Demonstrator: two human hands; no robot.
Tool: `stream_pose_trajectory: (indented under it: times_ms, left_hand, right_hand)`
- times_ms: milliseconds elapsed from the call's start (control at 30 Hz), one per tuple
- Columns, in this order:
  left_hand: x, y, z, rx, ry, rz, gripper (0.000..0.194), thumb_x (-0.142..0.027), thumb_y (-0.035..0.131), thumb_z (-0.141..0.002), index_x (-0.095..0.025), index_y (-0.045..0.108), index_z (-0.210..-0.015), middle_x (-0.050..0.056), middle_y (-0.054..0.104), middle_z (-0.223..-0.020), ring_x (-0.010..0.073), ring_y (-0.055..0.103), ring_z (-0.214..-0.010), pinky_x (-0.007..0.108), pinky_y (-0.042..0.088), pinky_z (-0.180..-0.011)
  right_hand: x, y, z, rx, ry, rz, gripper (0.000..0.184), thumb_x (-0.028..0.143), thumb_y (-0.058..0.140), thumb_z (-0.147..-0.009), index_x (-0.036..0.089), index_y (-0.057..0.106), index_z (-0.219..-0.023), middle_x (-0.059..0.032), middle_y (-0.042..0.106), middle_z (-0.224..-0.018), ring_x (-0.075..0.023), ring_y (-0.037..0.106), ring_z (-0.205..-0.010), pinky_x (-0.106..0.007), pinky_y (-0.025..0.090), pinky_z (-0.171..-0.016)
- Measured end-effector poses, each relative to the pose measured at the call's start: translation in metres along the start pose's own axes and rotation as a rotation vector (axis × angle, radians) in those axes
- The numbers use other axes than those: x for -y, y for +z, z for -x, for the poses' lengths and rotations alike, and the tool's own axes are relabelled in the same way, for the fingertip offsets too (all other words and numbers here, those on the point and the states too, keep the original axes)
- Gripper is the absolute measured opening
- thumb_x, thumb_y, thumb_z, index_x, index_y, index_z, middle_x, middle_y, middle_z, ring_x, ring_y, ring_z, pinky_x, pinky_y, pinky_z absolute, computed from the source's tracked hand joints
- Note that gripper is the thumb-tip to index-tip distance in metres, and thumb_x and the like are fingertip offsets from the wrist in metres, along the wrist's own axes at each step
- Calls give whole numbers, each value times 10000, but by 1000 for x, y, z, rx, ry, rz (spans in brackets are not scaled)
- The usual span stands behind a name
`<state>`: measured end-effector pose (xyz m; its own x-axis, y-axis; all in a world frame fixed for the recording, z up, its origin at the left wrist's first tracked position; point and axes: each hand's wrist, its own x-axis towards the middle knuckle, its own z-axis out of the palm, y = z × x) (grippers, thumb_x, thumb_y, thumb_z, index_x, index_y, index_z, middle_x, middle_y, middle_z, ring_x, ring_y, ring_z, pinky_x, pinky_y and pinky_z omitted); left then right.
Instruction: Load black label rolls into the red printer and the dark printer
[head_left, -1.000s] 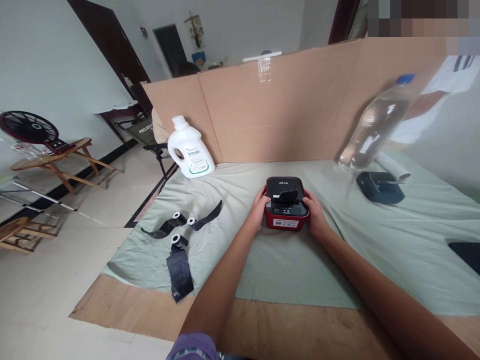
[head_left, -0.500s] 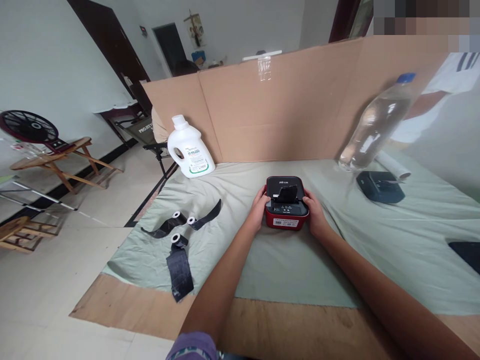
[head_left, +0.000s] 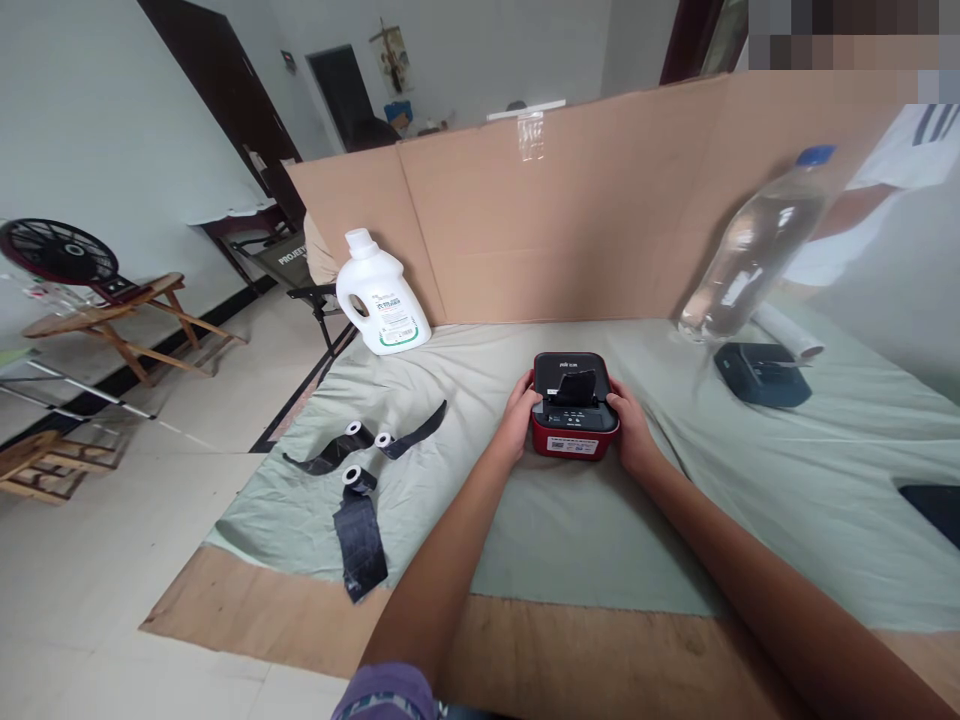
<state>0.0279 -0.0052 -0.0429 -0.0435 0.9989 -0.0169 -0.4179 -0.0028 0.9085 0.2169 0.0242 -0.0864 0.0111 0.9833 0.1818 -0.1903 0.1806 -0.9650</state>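
Observation:
A small red and black label printer (head_left: 576, 445) rests on the green cloth in front of me. A strip of black paper (head_left: 577, 388) sticks up from the slot in its top. My left hand (head_left: 519, 412) is closed on the printer's left side, thumb near the upper edge. On the opposite side my right hand (head_left: 628, 418) grips it in the same way. To the left lie a few partly unrolled black paper rolls, one (head_left: 363, 545) trailing toward the table's front edge and another (head_left: 412, 432) curling up to the right.
A white detergent jug (head_left: 384, 300) stands at the back left before a cardboard screen (head_left: 555, 220). At the back right are a large water bottle (head_left: 757, 250), a dark tape dispenser-like object (head_left: 761, 378) and a white tube (head_left: 791, 332). A person's sleeve (head_left: 911, 150) shows behind.
Almost nothing differs. Both hands keep their hold on the printer, and the view has shifted very slightly.

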Motion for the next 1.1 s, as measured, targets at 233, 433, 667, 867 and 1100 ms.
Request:
stream_pose_trajectory:
  times_ms: [233,433,667,867,1100]
  left_hand:
    - [0,1,-1,-11,-8,2,596,-264,614,-717,-241,642,-1312,31,693,-1276,281,591,-1230,384,419,-1064]
    - [0,1,-1,-14,-2,-4,614,-273,610,-700,-223,636,-1311,37,703,-1234,279,599,-1194,374,422,-1033]
    - [-2,3,-1,-17,-21,-11,641,-261,591,-691,-216,622,-1330,36,711,-1218,267,614,-1148,350,446,-968]
    - [-2,2,-2,-11,-5,11,600,-244,593,-707,-225,638,-1305,19,715,-1204,239,622,-1126,313,447,-942]
    - [0,1,-2,-23,-11,17,591,-241,587,-701,-226,641,-1290,12,712,-1205,215,627,-1104,277,448,-886]
  right_hand:
    - [-2,-1,-1,-1,0,3,467,482,602,-857,331,631,-1298,12,652,-1378,-280,553,-1345,-473,424,-1160]
    - [0,0,-1,-19,-4,4,466,466,601,-841,313,644,-1280,-1,656,-1372,-283,554,-1340,-473,420,-1159]
    - [-2,1,-3,-57,75,-59,473,425,616,-799,306,649,-1256,-11,676,-1334,-301,592,-1288,-485,473,-1101]
    - [8,7,0,-98,128,-132,446,356,635,-748,287,674,-1187,-5,702,-1273,-287,601,-1254,-460,467,-1087]
    - [18,12,2,-111,152,-188,439,332,646,-714,274,684,-1148,-4,719,-1200,-258,630,-1163,-395,500,-985]
